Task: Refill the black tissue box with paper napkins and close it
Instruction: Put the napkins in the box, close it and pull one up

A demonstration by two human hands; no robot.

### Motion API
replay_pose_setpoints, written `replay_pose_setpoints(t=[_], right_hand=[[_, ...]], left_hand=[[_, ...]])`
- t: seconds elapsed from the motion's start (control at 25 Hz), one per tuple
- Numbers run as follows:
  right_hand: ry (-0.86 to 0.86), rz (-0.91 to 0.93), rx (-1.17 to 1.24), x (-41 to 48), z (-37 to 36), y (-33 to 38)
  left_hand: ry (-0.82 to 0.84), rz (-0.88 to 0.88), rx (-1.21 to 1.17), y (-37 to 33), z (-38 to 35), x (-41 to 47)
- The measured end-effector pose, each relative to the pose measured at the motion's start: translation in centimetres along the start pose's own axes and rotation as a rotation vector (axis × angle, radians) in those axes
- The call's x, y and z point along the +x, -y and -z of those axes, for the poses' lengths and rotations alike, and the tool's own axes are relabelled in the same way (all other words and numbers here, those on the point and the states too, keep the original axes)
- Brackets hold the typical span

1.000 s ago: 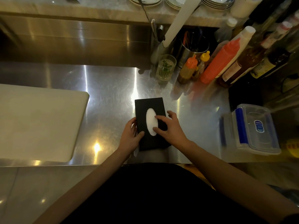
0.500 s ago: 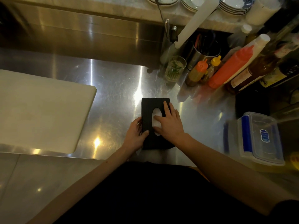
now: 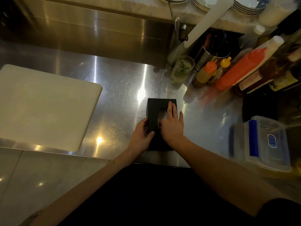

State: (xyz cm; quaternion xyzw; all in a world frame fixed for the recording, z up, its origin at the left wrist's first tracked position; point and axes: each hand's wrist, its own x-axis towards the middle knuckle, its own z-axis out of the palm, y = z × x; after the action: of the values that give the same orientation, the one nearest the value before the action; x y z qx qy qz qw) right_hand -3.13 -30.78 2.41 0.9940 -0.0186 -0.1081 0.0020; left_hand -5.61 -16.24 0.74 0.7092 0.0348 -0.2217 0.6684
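Note:
The black tissue box (image 3: pixel 156 106) lies flat on the steel counter near its front edge, with its oval slot facing up. A white napkin (image 3: pixel 162 115) shows through the slot. My left hand (image 3: pixel 141 136) grips the box's near left side, thumb on top. My right hand (image 3: pixel 171 126) lies flat on the box's top, fingers stretched over the right part of the slot and covering most of it.
A pale cutting board (image 3: pixel 44 108) lies to the left. A glass (image 3: pixel 182 69), squeeze bottles (image 3: pixel 236 70) and sauce bottles crowd the back right. A clear plastic container (image 3: pixel 267 144) with blue clips stands at the right. Plates are stacked on the ledge behind.
My right hand has slid forward and flattened over the slot, which earlier showed fully. The left hand keeps its hold on the box's left side.

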Motion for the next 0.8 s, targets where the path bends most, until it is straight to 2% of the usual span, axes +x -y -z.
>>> replay_pose_setpoints(t=[0.28,0.48,0.64,0.8], right_hand=[[-0.05,-0.045,0.008,0.3,0.2,0.7],[-0.02,-0.042,0.057,0.2,0.3,0.6],[-0.019,-0.018,0.164,0.0,1.1,-0.3],[-0.096,-0.079,0.397,0.1,1.8,-0.5]], left_hand=[[0.007,-0.007,-0.003,0.3,0.2,-0.1],[0.009,-0.019,0.002,0.3,0.4,0.1],[0.018,-0.016,-0.013,0.1,0.5,0.1],[0.033,-0.021,-0.022,0.0,0.6,0.2]])
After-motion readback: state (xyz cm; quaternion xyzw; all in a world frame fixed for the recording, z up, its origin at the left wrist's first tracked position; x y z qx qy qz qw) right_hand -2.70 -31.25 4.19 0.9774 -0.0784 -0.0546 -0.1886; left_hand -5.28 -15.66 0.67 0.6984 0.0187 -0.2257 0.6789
